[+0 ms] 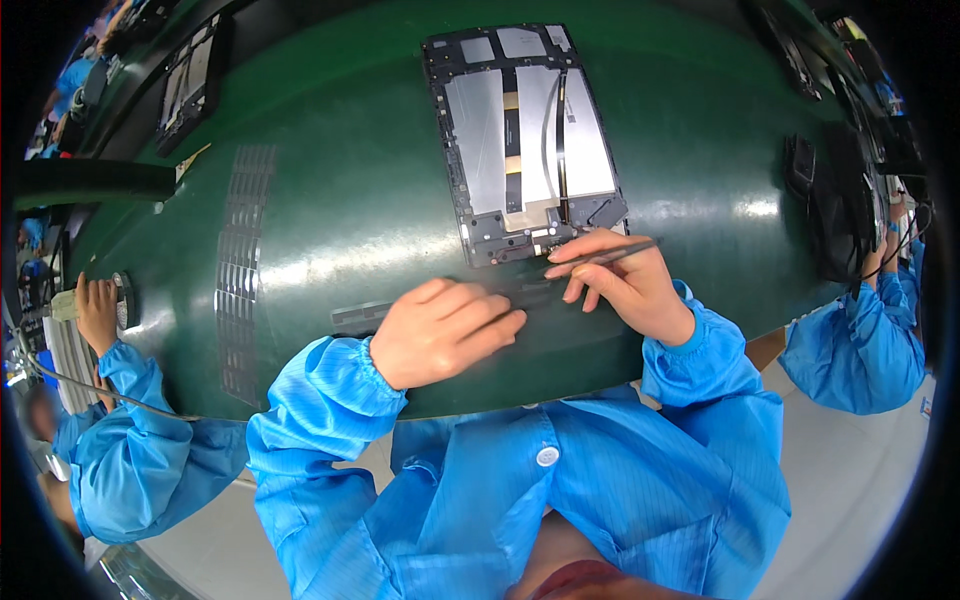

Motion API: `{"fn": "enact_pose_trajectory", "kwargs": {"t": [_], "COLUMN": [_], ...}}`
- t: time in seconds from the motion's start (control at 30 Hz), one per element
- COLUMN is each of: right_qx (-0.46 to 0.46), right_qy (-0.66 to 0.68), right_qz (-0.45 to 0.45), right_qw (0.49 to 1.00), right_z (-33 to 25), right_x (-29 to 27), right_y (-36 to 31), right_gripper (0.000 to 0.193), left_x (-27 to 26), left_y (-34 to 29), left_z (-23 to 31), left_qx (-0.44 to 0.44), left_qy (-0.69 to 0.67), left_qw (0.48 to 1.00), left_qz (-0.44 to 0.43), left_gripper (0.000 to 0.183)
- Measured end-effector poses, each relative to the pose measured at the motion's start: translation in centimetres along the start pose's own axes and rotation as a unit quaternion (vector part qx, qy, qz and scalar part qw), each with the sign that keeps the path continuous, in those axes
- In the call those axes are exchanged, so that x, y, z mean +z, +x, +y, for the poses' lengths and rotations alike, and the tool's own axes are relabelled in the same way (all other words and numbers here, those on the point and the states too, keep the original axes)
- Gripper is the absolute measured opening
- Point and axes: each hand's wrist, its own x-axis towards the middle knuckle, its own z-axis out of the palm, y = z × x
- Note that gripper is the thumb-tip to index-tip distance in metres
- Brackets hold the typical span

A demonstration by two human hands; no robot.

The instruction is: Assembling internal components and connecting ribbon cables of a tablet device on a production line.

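My right hand [625, 285] pinches a thin dark pair of tweezers [600, 258] between thumb and fingers, close to the lower edge of an opened tablet [535, 140]. The tablet lies on the green table with silvery panels, a dark central ribbon cable and a black frame showing. Below and left of it, my left hand [445, 332] has its fingers bent together over a clear strip with dark pieces [360, 318]. The strip shows on both sides of that hand. Its fingertips are partly hidden, and I cannot see exactly how they grip it.
A long sheet of small clear strips [240, 270] lies left on the green table [340, 180]. Other opened devices [190, 85] stand at the far left. A black object with cables [835, 200] lies right. Co-workers in blue sit at both sides; one hand [98, 312] rests at the left.
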Motion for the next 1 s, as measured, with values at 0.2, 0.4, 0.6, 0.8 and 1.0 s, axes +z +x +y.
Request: {"fn": "enact_pose_trajectory", "kwargs": {"t": [0.2,0.4,0.6,0.8,1.0], "right_qx": [0.002,0.016,-0.030,-0.023,0.038], "right_qy": [-0.048,-0.114,-0.147,-0.113,0.149], "right_qz": [0.000,0.050,0.048,0.040,0.064], "right_qw": [0.999,0.992,0.987,0.993,0.986], "right_z": [1.2,1.3,1.2,1.9,-0.3], "right_x": [0.1,0.8,1.1,1.0,-0.6], "right_y": [-0.3,-0.4,0.0,-0.3,0.0], "right_gripper": [0.013,0.013,0.016,0.014,0.010], "left_x": [0.6,0.6,0.7,0.4,0.5], "left_y": [0.3,0.5,0.8,1.1,1.1], "left_z": [0.8,1.1,1.4,1.6,1.7], "left_qx": [-0.025,-0.038,-0.045,-0.051,-0.052], "left_qy": [-0.001,-0.012,-0.005,-0.001,-0.001], "left_qw": [0.994,0.993,0.992,0.990,0.991], "left_qz": [-0.108,-0.111,-0.120,-0.128,-0.121], "left_gripper": [0.038,0.036,0.040,0.040,0.036]}}
